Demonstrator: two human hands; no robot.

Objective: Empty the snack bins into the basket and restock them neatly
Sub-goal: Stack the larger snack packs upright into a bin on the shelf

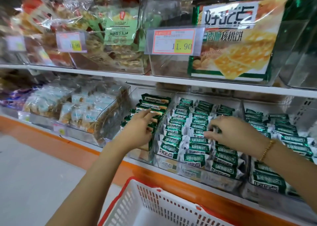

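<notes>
Small green and white snack packs fill three clear bins on the lower shelf. In the left bin [137, 95] the packs [155, 104] stand on edge, and my left hand [137, 129] reaches in, thumb on top and fingers curled round a bunch of them. In the middle bin [207, 95] packs [178, 128] lie in rows, and my right hand [229, 133] pinches one with bent fingertips. The right bin [307, 105] holds more packs [289, 140]. A white basket [137, 195] with a red rim sits below my arms; the part of its inside that shows is bare.
An orange shelf front [171, 172] runs between the bins and the basket. To the left stand bins of clear-wrapped snacks [77, 112]. The upper shelf carries large bagged biscuits [235, 37] and price tags [173, 40]. Grey floor [34, 174] lies at the lower left.
</notes>
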